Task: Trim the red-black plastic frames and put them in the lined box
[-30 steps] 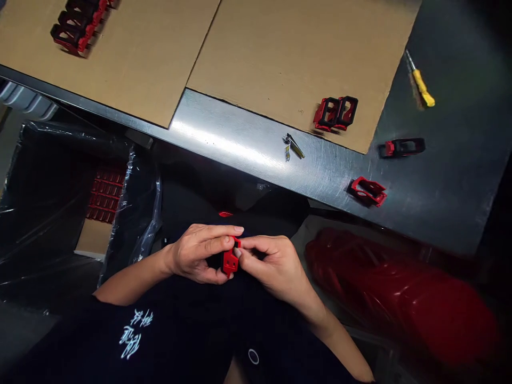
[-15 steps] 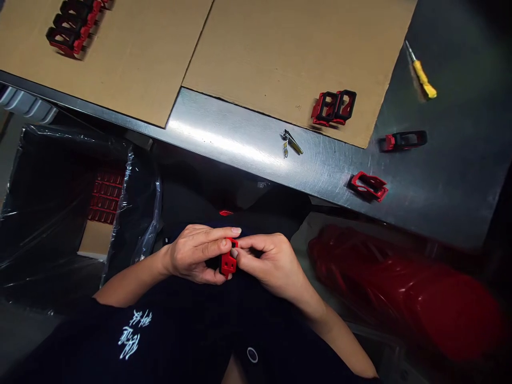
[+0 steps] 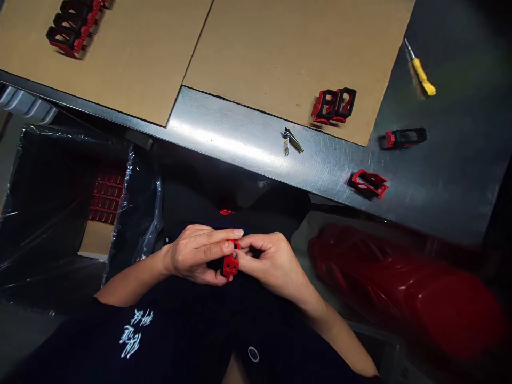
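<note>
Both hands meet over my lap, below the table's near edge. My left hand point(image 3: 196, 253) is closed around a small red plastic part point(image 3: 230, 263) with square holes, thumb on top of it. My right hand point(image 3: 270, 261) pinches the same part from the right with its fingertips. A dark piece sits behind the red part, mostly hidden by my fingers.
On the steel table point(image 3: 248, 146) lie cardboard sheets point(image 3: 288, 53), a red-and-black pair of parts point(image 3: 334, 105), one black-and-red part point(image 3: 405, 137), a red frame point(image 3: 370, 183), nail clippers point(image 3: 292, 141) and a yellow screwdriver point(image 3: 420, 69). More parts point(image 3: 74, 24) line the far left. A bag of red parts point(image 3: 104, 194) is left, a red bin point(image 3: 404, 290) right.
My hands have stayed together on the red part with only slight finger shifts. The view moved a little, so the table items sit slightly higher.
</note>
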`<state>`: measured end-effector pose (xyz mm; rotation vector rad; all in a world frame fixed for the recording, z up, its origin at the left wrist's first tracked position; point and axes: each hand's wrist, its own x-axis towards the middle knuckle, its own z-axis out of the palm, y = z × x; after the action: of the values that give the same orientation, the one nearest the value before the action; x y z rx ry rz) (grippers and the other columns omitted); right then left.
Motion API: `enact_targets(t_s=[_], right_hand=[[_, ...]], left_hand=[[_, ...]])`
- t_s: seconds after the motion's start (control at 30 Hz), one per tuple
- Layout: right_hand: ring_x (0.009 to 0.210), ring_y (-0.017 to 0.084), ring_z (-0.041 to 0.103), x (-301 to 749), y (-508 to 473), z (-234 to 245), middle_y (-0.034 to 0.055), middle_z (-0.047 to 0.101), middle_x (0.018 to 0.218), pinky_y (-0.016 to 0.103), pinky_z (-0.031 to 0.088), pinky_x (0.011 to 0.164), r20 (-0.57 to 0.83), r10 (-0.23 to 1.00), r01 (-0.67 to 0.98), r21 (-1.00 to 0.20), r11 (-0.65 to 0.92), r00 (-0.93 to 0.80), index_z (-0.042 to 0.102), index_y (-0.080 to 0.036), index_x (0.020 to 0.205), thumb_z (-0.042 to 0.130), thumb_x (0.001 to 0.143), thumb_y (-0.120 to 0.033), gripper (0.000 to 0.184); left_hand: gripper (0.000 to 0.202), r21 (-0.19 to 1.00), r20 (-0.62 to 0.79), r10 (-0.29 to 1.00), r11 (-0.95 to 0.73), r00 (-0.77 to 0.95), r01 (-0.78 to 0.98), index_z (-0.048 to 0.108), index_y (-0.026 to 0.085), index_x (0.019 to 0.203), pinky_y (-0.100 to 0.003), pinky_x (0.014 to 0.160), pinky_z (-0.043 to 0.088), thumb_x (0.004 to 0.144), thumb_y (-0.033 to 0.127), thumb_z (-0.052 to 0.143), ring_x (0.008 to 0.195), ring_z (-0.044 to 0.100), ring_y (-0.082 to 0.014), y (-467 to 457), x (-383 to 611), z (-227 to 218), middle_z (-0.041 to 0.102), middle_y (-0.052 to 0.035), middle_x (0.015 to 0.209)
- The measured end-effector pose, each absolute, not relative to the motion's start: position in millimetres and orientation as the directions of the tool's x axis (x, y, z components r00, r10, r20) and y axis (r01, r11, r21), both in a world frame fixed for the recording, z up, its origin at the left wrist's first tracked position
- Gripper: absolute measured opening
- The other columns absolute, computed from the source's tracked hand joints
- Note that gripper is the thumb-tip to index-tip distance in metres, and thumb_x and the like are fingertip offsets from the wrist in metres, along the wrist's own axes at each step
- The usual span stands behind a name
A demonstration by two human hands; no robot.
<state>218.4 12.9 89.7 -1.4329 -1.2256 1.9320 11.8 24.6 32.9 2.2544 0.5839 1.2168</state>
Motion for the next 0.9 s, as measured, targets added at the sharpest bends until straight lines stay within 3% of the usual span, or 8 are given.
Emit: enact_targets(t_s=[0.2, 0.3, 0.43, 0.7, 0.9], right_hand=[[0.051, 0.010, 0.052, 228.2, 10.5, 90.0, -0.0014, 0.068, 0.061, 0.022, 0.040, 0.051, -0.482, 0.755, 0.233, -0.876, -0.422, -0.444, 0.082, -0.019, 0.083, 0.065, 0.085, -0.021, 0.018], [0.052, 0.010, 0.056, 228.1, 11.0, 89.5, -0.0012, 0.071, 0.064, 0.022, 0.043, 0.052, -0.470, 0.754, 0.199, -0.881, -0.428, -0.458, 0.084, -0.020, 0.091, 0.065, 0.084, -0.021, 0.020], [0.056, 0.013, 0.063, 222.4, 13.1, 91.4, 0.0005, 0.074, 0.066, 0.022, 0.050, 0.056, -0.484, 0.769, 0.158, -0.872, -0.463, -0.417, 0.083, -0.019, 0.080, 0.067, 0.082, -0.023, 0.016], [0.049, 0.008, 0.048, 228.1, 14.4, 90.1, -0.0024, 0.067, 0.059, 0.022, 0.035, 0.049, -0.485, 0.726, 0.197, -0.871, -0.450, -0.487, 0.083, -0.018, 0.086, 0.062, 0.088, -0.021, 0.021], [0.053, 0.009, 0.050, 228.4, 14.4, 88.7, -0.0015, 0.071, 0.065, 0.022, 0.039, 0.054, -0.483, 0.713, 0.178, -0.869, -0.462, -0.507, 0.084, -0.019, 0.094, 0.061, 0.085, -0.017, 0.025]], left_hand=[[0.086, 0.634, 0.635, 0.596, -0.766, 0.491, 0.110, 0.039, 0.012, 0.155, -0.024, 0.066, 0.061, 0.086, 0.048, 0.075, 0.097, 0.080, -0.0214, 23.6, 10.2, 31.9, 0.077, -0.0239, 0.117], [0.085, 0.638, 0.631, 0.599, -0.762, 0.493, 0.111, 0.038, 0.013, 0.156, -0.024, 0.064, 0.061, 0.087, 0.049, 0.074, 0.095, 0.080, -0.0214, 24.4, 9.2, 32.8, 0.077, -0.0233, 0.117], [0.087, 0.632, 0.629, 0.594, -0.766, 0.501, 0.116, 0.039, 0.013, 0.155, -0.024, 0.064, 0.061, 0.084, 0.048, 0.077, 0.096, 0.080, -0.0219, 25.6, 8.3, 33.7, 0.077, -0.0228, 0.116], [0.083, 0.638, 0.638, 0.595, -0.764, 0.489, 0.097, 0.040, 0.010, 0.154, -0.023, 0.061, 0.060, 0.089, 0.050, 0.072, 0.094, 0.081, -0.0219, 28.8, 10.6, 35.1, 0.078, -0.0240, 0.111], [0.083, 0.635, 0.634, 0.596, -0.765, 0.492, 0.109, 0.039, 0.012, 0.155, -0.022, 0.060, 0.060, 0.089, 0.051, 0.071, 0.092, 0.081, -0.0205, 29.3, 10.6, 35.4, 0.079, -0.0221, 0.111]])
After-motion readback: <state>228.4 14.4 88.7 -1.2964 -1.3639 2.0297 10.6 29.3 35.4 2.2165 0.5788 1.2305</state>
